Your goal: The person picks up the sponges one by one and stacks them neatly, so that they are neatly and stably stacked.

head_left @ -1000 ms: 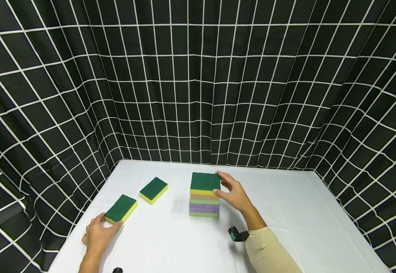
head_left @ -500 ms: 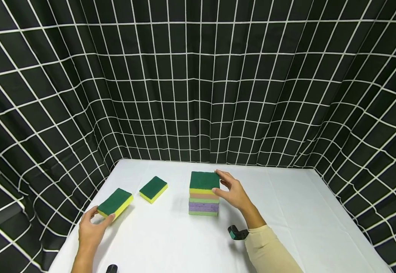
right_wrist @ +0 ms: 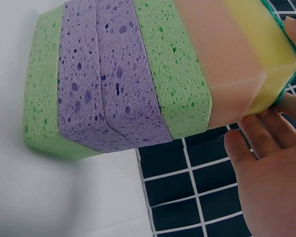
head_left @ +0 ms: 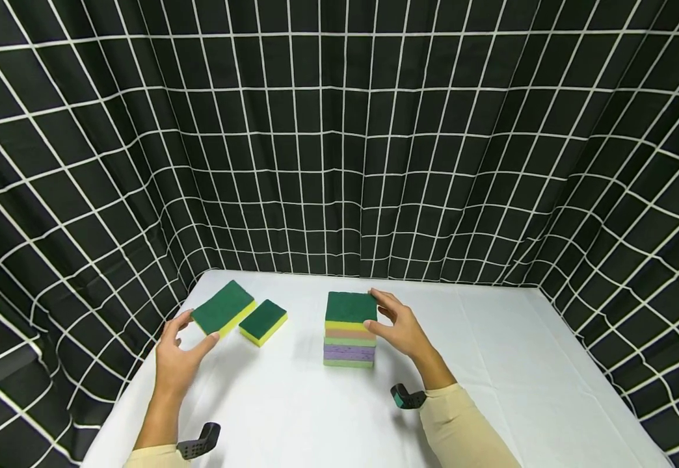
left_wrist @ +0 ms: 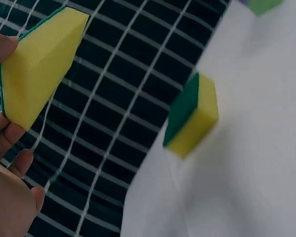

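My left hand [head_left: 178,357] pinches a yellow sponge with a green scouring side [head_left: 224,307] by its near end, thumb on one edge and fingers on the other. In the left wrist view the yellow underside of that sponge [left_wrist: 42,64] shows, raised off the table. My right hand [head_left: 398,328] holds the top yellow-and-green sponge [head_left: 351,307] of a stack at its right end, thumb at the front and fingers behind. Below it the right wrist view shows a peach sponge [right_wrist: 222,64], a pocked green one [right_wrist: 175,74], two purple ones [right_wrist: 123,74] and a green one [right_wrist: 42,84] lowest.
Another yellow-and-green sponge [head_left: 263,322] lies flat on the white table [head_left: 292,416], between the left hand's sponge and the stack. A black curtain with white grid lines [head_left: 339,162] surrounds the table's back and sides. Both wrists carry black camera mounts [head_left: 200,441].
My left hand has lifted its sponge off the table and carried it forward and to the right, close to the lying sponge. The right hand and the stack have stayed put.
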Available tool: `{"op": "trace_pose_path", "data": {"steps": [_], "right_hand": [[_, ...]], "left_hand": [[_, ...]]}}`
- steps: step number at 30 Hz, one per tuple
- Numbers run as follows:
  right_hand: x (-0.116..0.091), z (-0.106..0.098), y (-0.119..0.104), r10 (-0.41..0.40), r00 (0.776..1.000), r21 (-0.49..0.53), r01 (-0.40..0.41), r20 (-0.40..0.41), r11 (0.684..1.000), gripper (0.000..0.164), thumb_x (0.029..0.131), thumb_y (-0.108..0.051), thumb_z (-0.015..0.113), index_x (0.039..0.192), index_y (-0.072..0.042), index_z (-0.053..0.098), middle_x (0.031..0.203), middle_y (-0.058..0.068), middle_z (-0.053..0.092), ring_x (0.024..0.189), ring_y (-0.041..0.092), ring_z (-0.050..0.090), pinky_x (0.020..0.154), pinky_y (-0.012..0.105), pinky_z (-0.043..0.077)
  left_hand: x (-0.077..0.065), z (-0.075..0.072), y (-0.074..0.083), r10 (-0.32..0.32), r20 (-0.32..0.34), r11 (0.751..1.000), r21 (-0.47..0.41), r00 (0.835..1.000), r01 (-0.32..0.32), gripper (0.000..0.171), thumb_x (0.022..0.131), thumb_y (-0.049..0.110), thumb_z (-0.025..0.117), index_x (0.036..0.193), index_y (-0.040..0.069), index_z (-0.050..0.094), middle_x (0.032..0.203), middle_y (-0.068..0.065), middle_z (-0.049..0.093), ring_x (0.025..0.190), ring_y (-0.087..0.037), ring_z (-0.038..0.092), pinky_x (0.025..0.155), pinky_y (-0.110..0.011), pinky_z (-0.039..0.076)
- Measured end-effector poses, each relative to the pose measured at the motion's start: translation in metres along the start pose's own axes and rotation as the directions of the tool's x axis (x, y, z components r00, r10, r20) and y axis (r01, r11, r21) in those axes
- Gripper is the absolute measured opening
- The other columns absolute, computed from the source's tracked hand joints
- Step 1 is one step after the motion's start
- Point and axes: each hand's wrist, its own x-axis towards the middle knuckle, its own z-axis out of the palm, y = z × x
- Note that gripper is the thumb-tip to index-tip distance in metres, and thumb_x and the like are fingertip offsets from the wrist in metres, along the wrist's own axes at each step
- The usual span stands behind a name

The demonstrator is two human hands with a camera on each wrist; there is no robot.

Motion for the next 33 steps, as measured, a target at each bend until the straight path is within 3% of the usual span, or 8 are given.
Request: {"op": "trace_pose_path", "data": {"steps": [6,10,16,24,28,31,33], "right_hand": [[0.000,-0.001,0.011,0.019,1.000,0.004,-0.019,-0.001,1.000,0.066,0.086,-0.006,0.072,0.144,0.000,0.041,0.143,0.014,0.044,0.130,0.031,0.042,0.106,0.043,0.033],[0.000,-0.001,0.004,0.012,1.000,0.005,-0.012,0.006,1.000,0.066,0.086,-0.002,0.072,0.143,0.003,0.040,0.142,0.019,0.043,0.129,0.034,0.042,0.106,0.049,0.033],[-0.001,-0.002,-0.025,0.003,1.000,0.027,-0.004,0.027,1.000,0.064,0.085,0.003,0.070,0.140,0.014,0.038,0.139,0.033,0.040,0.127,0.046,0.040,0.103,0.060,0.029],[-0.001,-0.002,-0.029,0.020,0.999,-0.006,-0.020,0.029,1.000,0.064,0.085,0.002,0.070,0.139,0.014,0.038,0.139,0.032,0.040,0.127,0.044,0.041,0.103,0.056,0.031],[-0.001,-0.003,-0.030,0.026,0.999,0.005,-0.026,0.030,1.000,0.064,0.085,0.000,0.071,0.140,0.013,0.039,0.140,0.032,0.040,0.127,0.045,0.041,0.104,0.055,0.031],[-0.001,-0.003,-0.029,0.031,0.999,0.004,-0.031,0.029,1.000,0.064,0.086,0.000,0.071,0.140,0.012,0.039,0.140,0.031,0.040,0.127,0.044,0.042,0.104,0.055,0.031],[-0.001,-0.003,-0.028,0.029,0.999,0.004,-0.030,0.029,1.000,0.065,0.085,0.000,0.071,0.140,0.012,0.039,0.140,0.031,0.040,0.127,0.044,0.042,0.104,0.055,0.031]], "left_hand": [[0.012,0.026,0.024,0.089,0.131,0.995,-0.052,0.987,-0.083,0.062,0.076,0.007,0.079,0.132,0.000,0.053,0.121,-0.015,0.052,0.119,-0.028,0.039,0.099,-0.056,0.026],[0.019,0.044,0.037,0.137,0.195,0.990,-0.063,0.971,-0.127,0.064,0.076,0.010,0.079,0.133,0.001,0.052,0.123,-0.013,0.052,0.121,-0.028,0.038,0.099,-0.055,0.026],[0.027,0.063,0.052,0.211,0.239,0.975,-0.125,0.948,-0.186,0.063,0.075,0.009,0.080,0.132,0.003,0.055,0.121,-0.012,0.053,0.118,-0.026,0.040,0.095,-0.055,0.027],[0.031,0.079,0.066,0.207,0.312,0.975,-0.142,0.927,-0.170,0.066,0.077,0.007,0.078,0.136,0.002,0.051,0.126,-0.015,0.050,0.122,-0.030,0.039,0.099,-0.055,0.027],[0.026,0.081,0.089,0.190,0.352,0.978,-0.144,0.916,-0.148,0.064,0.078,0.003,0.075,0.136,-0.004,0.048,0.128,-0.021,0.048,0.123,-0.036,0.037,0.100,-0.056,0.027],[0.026,0.087,0.087,0.198,0.367,0.976,-0.160,0.909,-0.148,0.063,0.078,0.007,0.076,0.135,-0.002,0.050,0.126,-0.018,0.050,0.123,-0.035,0.038,0.100,-0.056,0.028],[0.030,0.094,0.076,0.210,0.376,0.972,-0.184,0.903,-0.150,0.064,0.078,0.011,0.077,0.136,0.002,0.051,0.126,-0.014,0.051,0.123,-0.031,0.039,0.101,-0.056,0.028]]}}
